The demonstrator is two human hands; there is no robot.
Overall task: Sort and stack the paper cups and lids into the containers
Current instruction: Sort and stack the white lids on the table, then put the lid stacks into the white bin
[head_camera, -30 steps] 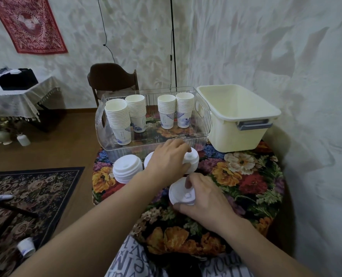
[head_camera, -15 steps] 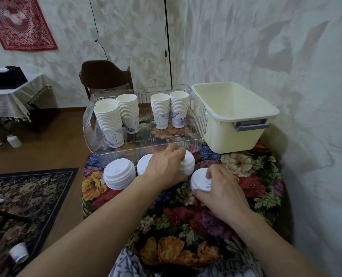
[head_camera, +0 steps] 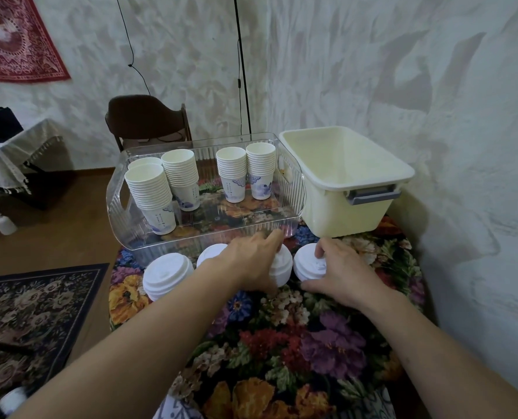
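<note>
Several stacks of white lids stand on the floral table in front of a clear bin (head_camera: 294, 189). My left hand (head_camera: 251, 261) grips one lid stack (head_camera: 281, 264) from the left side. Just to its right, my right hand (head_camera: 339, 273) grips another lid stack (head_camera: 307, 264), with fingers over its top and thumb below. Two more lid stacks sit further left, one large (head_camera: 167, 273) and one partly hidden behind my left wrist (head_camera: 210, 252). Inside the clear bin stand several stacks of paper cups (head_camera: 151, 195). A cream tub (head_camera: 351, 189) is empty at the right.
The flowered tablecloth (head_camera: 297, 343) covers the small table, whose left edge drops to a wooden floor and a patterned rug (head_camera: 33, 313). A dark chair (head_camera: 148, 122) stands behind the bin. The wall (head_camera: 463, 146) runs close along the right side.
My right hand has carried its lids from near the table's front forward and set them down beside the stack my left hand grips. The left hand stayed in place.
</note>
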